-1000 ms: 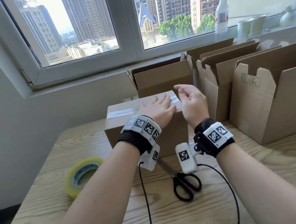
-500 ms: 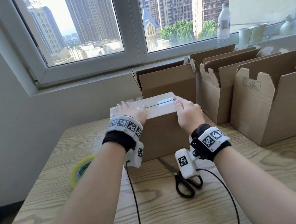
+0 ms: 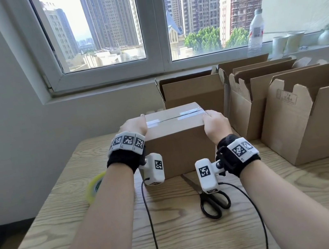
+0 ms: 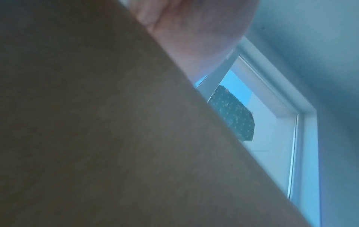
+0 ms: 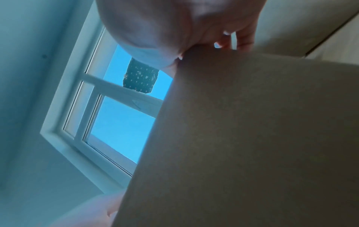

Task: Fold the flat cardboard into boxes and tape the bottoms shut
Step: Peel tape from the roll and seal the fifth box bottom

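**What sits on the desk**

The desk (image 3: 300, 199) is made of light wood with wavy lines. A closed brown box (image 3: 180, 143) with shiny tape on top stands in the middle. Black scissors (image 3: 211, 201) lie in front of it. A yellow roll of tape (image 3: 94, 186) lies to the left, partly hidden. Open brown boxes (image 3: 309, 118) stand in a group on the right and at the back.

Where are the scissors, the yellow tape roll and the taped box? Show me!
scissors (image 3: 214, 203): head view, on the black handle loops.
yellow tape roll (image 3: 92, 186): head view, on its visible rim, left of the arm.
taped box (image 3: 179, 152): head view, on the near cardboard side between the hands.
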`<state>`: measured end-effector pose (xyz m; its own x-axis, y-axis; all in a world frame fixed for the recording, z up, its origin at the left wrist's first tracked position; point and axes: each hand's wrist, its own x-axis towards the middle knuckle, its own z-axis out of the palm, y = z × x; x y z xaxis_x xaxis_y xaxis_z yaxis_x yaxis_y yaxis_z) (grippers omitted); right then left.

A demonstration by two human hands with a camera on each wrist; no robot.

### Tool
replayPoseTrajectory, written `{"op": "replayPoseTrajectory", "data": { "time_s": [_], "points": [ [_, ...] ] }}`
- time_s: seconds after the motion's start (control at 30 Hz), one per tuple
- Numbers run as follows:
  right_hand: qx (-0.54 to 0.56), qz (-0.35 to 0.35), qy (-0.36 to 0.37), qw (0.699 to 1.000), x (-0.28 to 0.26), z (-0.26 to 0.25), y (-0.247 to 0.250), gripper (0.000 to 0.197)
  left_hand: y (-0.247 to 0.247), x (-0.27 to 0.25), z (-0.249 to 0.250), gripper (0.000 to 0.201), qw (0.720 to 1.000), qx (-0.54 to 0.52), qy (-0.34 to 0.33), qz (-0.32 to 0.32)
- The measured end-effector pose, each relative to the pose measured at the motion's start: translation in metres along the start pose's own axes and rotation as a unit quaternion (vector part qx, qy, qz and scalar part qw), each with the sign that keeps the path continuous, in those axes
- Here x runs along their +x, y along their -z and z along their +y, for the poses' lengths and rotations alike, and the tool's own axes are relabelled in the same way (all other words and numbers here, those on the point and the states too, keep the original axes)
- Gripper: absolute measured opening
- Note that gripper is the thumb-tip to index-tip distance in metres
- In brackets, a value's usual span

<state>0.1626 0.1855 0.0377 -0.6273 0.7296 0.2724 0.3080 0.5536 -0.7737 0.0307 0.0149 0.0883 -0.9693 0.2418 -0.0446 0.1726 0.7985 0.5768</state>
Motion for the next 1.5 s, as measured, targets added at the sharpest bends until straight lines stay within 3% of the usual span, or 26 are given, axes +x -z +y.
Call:
{"op": "replayPoseTrajectory", "data": {
  "time_s": [0.17,0.23,0.3,0.37,0.53,0.6,0.73,0.87,1.03,1.17,1.27,1.37,1.43,1.5],
  "points": [
    [0.077,0.074,-0.016,0.994,-0.011,-0.019,0.028,0.028,0.030,-0.032,0.013,0.054,0.979,-0.142,-0.065,0.134],
    [0.139,0.122,-0.020,0.983,-0.015,-0.027,0.040,0.028,0.043,-0.041,0.021,0.039,0.945,-0.231,-0.112,0.205],
    [0.223,0.168,-0.025,0.960,-0.016,-0.031,0.047,0.024,0.053,-0.050,0.028,0.037,0.897,-0.330,-0.163,0.243],
    [0.286,0.205,-0.040,0.935,-0.014,-0.031,0.051,0.036,0.053,-0.052,0.030,0.042,0.857,-0.411,-0.194,0.245],
    [0.379,0.190,-0.031,0.905,-0.007,-0.015,0.049,0.066,0.029,-0.048,0.027,0.021,0.820,-0.518,-0.214,0.119],
    [0.382,0.185,-0.021,0.905,-0.008,-0.007,0.044,0.062,0.013,-0.046,0.022,0.034,0.834,-0.496,-0.217,0.107],
    [0.354,0.199,-0.048,0.913,-0.012,0.014,0.033,0.037,-0.022,-0.042,0.008,0.056,0.888,-0.402,-0.187,0.121],
    [0.240,0.214,-0.068,0.944,-0.009,0.037,0.028,0.043,-0.051,-0.033,-0.002,0.093,0.919,-0.352,-0.161,0.081],
    [0.162,0.131,-0.165,0.964,0.005,0.061,0.022,0.046,-0.080,-0.024,-0.002,0.095,0.940,-0.290,-0.178,0.013],
    [0.134,0.069,-0.201,0.968,0.010,0.070,0.018,0.057,-0.094,-0.012,0.004,0.090,0.935,-0.331,-0.117,-0.052],
    [0.134,0.168,-0.118,0.969,0.009,0.063,0.020,0.066,-0.091,0.000,0.014,0.074,0.941,-0.321,-0.107,0.003],
    [0.051,0.315,0.101,0.942,0.009,0.042,0.027,0.053,-0.078,0.005,0.029,0.070,0.935,-0.299,-0.161,0.099],
    [-0.022,0.322,0.225,0.919,0.013,0.024,0.031,0.041,-0.069,0.007,0.042,0.070,0.933,-0.250,-0.220,0.138],
    [-0.080,0.251,0.294,0.919,0.020,0.010,0.028,0.034,-0.067,0.014,0.054,0.071,0.937,-0.182,-0.260,0.145]
  ]
}}
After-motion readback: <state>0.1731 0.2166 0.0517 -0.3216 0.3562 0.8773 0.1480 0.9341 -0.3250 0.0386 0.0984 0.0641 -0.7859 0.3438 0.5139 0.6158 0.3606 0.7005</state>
